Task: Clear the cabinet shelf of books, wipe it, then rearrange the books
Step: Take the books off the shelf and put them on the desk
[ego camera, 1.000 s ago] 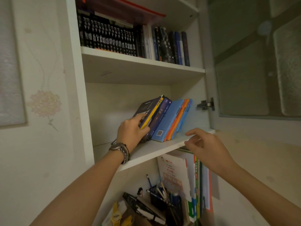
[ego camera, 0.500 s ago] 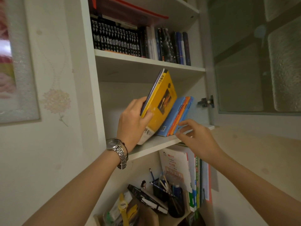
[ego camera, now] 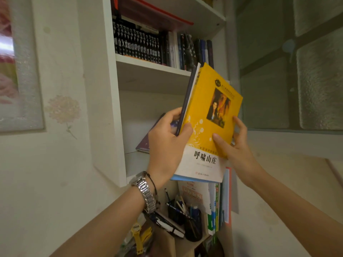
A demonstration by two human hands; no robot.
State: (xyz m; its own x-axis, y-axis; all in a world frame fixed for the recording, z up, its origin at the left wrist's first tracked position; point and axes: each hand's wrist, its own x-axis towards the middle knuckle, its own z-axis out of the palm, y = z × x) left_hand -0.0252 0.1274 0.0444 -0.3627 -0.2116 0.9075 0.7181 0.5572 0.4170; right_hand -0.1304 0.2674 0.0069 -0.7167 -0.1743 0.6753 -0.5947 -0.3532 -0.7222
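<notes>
One yellow-and-white paperback book with a dark book pressed behind it, both lifted in front of the white cabinet's middle shelf, gripped at the left edge by the left hand, fingers curled round the spines, pinched at the right edge by the right hand, one purple book left leaning at the shelf's back.

shelf left half free, purple book leaning

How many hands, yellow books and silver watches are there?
hands: 2, the left hand and the right hand
yellow book: 1
silver watch: 1
total: 4
</notes>
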